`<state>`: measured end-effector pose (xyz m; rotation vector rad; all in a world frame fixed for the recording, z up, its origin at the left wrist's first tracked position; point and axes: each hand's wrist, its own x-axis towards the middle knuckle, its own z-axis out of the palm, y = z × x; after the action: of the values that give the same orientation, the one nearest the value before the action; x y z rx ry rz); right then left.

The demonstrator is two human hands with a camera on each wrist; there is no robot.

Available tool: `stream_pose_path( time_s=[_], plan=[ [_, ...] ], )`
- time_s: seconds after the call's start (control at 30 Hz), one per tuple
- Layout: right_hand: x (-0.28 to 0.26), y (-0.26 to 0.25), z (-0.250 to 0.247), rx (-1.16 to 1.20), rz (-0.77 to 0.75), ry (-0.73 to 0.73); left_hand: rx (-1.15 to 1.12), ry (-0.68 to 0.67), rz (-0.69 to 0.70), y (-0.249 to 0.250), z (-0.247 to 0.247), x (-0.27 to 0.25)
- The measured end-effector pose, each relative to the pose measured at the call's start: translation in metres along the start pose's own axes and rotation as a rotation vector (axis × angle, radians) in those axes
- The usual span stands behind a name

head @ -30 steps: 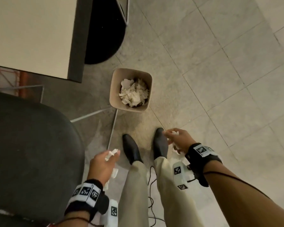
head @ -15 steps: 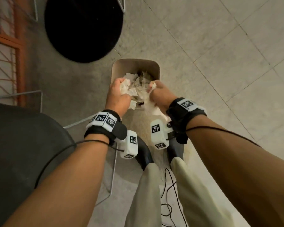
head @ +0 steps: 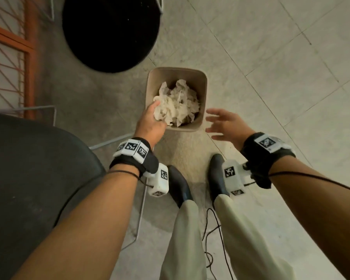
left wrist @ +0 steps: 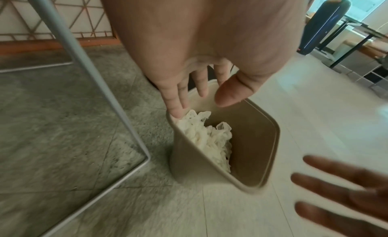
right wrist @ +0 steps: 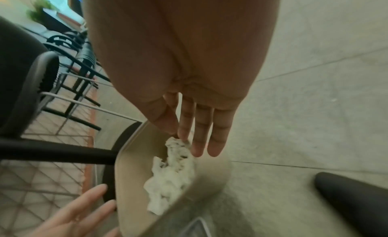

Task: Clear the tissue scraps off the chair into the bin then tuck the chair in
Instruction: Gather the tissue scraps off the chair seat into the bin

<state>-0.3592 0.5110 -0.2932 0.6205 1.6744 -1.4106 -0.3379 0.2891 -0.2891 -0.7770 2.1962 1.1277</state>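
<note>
No legible text, brand or number appears; only black-and-white square fiducial markers [head: 134, 147] on the white wrist-band blocks, at 9 and 3 o'clock of the frame centre.

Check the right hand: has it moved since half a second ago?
Yes. The right hand was over the bin, pressing tissue in; now it is open and empty, off to the right of the bin's rim, fingers spread.

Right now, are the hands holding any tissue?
No, nothing is held. The left hand hangs open at the bin's rim, fingertips against the tissue pile. The right hand is spread open beside the bin.
</note>
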Motion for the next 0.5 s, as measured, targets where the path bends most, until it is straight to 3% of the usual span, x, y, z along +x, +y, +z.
stream_pose_path(
  time_s=[0.1, 0.27, 0.5],
  plan=[
    [-0.041, 0.045, -0.028, -0.157, 0.108, 0.013, 0.105, -0.026, -0.037, -0.032, 0.0, -0.047],
    [-0.133, 0.124, -0.08, -0.598, 0.323, -0.07, 0.106, -0.221, -0.118, -0.088, 0.0, -0.161],
    [-0.267, 0.169, -0.123, -0.735, 0.583, -0.097, 0.147, -0.271, -0.252, -0.137, -0.013, -0.327]
  ],
)
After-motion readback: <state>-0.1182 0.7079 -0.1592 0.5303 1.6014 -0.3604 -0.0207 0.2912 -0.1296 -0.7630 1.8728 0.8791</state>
